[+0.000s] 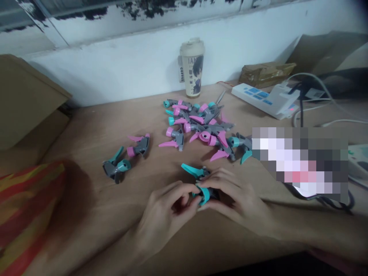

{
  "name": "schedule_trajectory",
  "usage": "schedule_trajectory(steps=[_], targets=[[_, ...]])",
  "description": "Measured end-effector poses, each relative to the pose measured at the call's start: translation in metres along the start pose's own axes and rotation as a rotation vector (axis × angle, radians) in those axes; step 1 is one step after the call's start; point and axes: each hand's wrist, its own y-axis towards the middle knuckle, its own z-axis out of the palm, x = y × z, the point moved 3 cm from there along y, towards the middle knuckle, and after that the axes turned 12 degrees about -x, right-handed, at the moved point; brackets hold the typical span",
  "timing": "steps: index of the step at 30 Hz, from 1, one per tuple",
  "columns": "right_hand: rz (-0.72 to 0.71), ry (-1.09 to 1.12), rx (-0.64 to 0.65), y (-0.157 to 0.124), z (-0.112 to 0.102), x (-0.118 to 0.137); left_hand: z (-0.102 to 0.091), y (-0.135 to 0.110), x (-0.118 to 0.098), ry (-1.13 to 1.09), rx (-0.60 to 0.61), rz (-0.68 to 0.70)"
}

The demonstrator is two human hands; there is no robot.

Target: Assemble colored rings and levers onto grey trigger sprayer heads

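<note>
A grey trigger spray head with a teal trigger and teal collar (205,194) is held low over the front of the table. My left hand (169,209) is closed, thumb and forefinger pinching the rim of the teal collar. From the other side, my right hand (237,195) wraps its fingers round the grey body, hiding much of it. Beyond lies a heap of similar spray heads (198,124) with pink or teal collars and triggers. To the left, a pink one (140,147) and a teal one (116,166) lie apart from the heap.
A coffee tumbler (193,73) stands by the wall. At right are a white power strip (263,99) with cables, a taped brown package (263,73) and a blurred-out device (301,165). Cardboard (28,103) and a red-yellow striped item (28,214) occupy the left.
</note>
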Motion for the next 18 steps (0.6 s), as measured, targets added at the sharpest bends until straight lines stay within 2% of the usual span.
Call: schedule_trajectory(steps=[5,12,15,18], targets=[[0.001,0.02,-0.005,0.0021,-0.0004,0.0014,-0.0014,0.0005,0.0002,-0.049,0.033,0.024],[0.035,0.04,-0.035,0.0054,-0.0035,-0.0008,-0.0046,-0.0034,0.0054,-0.081,-0.107,0.089],[0.033,0.055,-0.029,0.006,-0.0036,-0.0006,-0.0038,-0.0034,0.0062,-0.133,-0.062,0.134],[0.029,0.065,-0.028,0.0061,-0.0032,-0.0002,-0.0023,-0.0014,0.0057,-0.167,-0.007,0.1]])
